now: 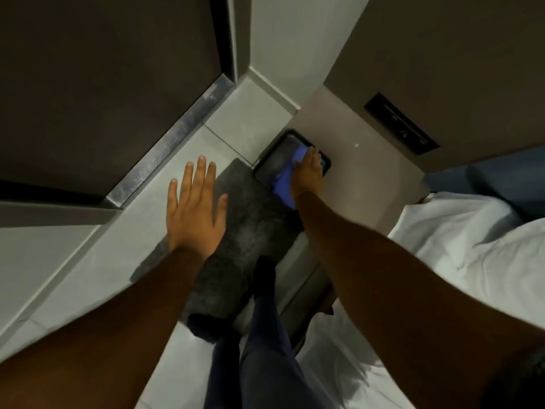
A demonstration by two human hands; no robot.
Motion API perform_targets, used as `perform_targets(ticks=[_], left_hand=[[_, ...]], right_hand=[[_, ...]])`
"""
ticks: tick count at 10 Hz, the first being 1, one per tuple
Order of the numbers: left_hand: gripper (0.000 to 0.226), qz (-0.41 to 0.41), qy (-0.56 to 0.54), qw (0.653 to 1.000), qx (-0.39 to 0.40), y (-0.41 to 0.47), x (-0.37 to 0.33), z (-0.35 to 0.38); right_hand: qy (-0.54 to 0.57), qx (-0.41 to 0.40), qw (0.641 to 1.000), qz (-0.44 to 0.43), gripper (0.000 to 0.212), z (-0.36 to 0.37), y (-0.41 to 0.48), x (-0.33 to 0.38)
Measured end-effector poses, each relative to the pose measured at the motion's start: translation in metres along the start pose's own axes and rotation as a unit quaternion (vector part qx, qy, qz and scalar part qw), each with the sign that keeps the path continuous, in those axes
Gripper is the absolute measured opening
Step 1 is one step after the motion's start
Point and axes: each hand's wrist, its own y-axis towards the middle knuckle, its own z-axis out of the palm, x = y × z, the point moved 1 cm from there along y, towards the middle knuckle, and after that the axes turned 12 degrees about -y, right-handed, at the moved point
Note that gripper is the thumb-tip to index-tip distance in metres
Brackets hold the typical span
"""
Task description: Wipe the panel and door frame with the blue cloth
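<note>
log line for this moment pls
right hand: pressing cloth on panel | left hand: open, empty | door frame: not yet wiped

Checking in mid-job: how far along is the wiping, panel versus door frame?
Nothing looks finished. In hand: the right hand presses the blue cloth against the dark panel. The left hand hovers open, holding nothing. Left: the door frame, which nothing touches.
</note>
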Motion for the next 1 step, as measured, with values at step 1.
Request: perform_targets(ticks=[1], left_hand=[[0.069,-0.019,0.012,1.0,-0.007,-0.0079,0.0085,-0.0061]], right_hand=[[-0.06,0.019,0.997,-0.039,0.059,0.0118,-0.0045,0.0019]])
